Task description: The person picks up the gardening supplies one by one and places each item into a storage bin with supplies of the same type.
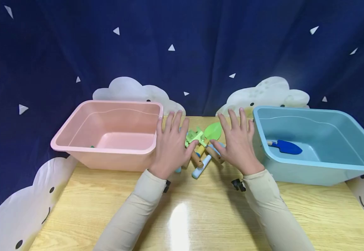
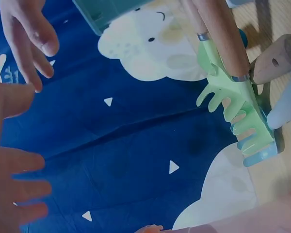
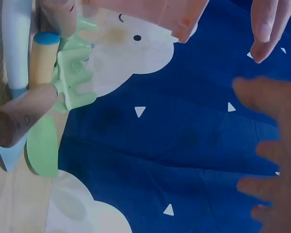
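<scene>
My left hand (image 1: 172,146) and right hand (image 1: 239,148) hover with fingers spread and hold nothing. Between them on the table lies a heap of small toy garden tools. A light green rake (image 2: 240,99) with a wooden handle lies there, a blue-toothed piece (image 2: 264,154) partly under it. Beside it is a green leaf-shaped trowel (image 1: 213,131). A pale blue handle (image 1: 201,167) and a yellow handle (image 3: 42,63) cross among wooden ones. In the head view my left hand hides part of the heap's left side.
A pink tub (image 1: 106,151) stands at the left, with a bit of something green (image 1: 92,146) inside. At the right stands a blue tub (image 1: 313,165) holding a dark blue trowel (image 1: 287,147). A navy curtain (image 1: 200,52) hangs behind the wooden table (image 1: 207,209).
</scene>
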Motion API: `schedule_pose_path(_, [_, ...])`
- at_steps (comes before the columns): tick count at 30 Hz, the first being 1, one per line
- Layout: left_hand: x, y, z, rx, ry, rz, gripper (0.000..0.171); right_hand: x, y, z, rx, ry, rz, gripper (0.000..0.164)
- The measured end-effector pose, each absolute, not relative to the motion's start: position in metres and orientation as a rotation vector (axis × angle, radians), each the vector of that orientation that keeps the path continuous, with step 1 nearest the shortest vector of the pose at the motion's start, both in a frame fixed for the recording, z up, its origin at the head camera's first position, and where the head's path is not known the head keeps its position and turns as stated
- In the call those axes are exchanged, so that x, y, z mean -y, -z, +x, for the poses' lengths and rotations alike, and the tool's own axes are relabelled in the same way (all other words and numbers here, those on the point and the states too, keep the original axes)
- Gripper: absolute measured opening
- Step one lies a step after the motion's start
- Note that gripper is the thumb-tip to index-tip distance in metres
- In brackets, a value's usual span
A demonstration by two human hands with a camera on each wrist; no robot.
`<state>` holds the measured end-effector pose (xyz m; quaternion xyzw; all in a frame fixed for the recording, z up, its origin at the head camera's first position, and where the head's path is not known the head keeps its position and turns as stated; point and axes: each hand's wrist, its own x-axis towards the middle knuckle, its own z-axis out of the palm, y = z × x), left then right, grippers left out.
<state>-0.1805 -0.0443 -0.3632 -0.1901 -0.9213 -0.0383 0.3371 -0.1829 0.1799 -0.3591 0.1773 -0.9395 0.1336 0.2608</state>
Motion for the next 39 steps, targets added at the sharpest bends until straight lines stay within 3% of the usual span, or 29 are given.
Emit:
schedule_pose_path(3, [0.048, 0.363, -0.178, 2.322, 0.187, -0.56, 0.053, -0.182, 0.359, -0.182, 2.426, -0.461, 0.524, 0.062])
schedule_pose_path(7, [0.05, 0.361, -0.177, 2.28, 0.248, -0.609, 0.048, -0.185, 0.357, -0.179, 2.33, -0.537, 0.549, 0.047])
schedule_pose_path(29, [0.048, 0.364, -0.175, 2.33, 0.373, -0.653, 0.048, -0.194, 0.353, -0.173, 2.35, -0.475, 0.591, 0.042])
schedule_pose_path(39, [0.015, 0.363, -0.177, 2.311, 0.488, -0.731, 0.046, -0.209, 0.343, -0.159, 2.339, -0.446, 0.58, 0.043])
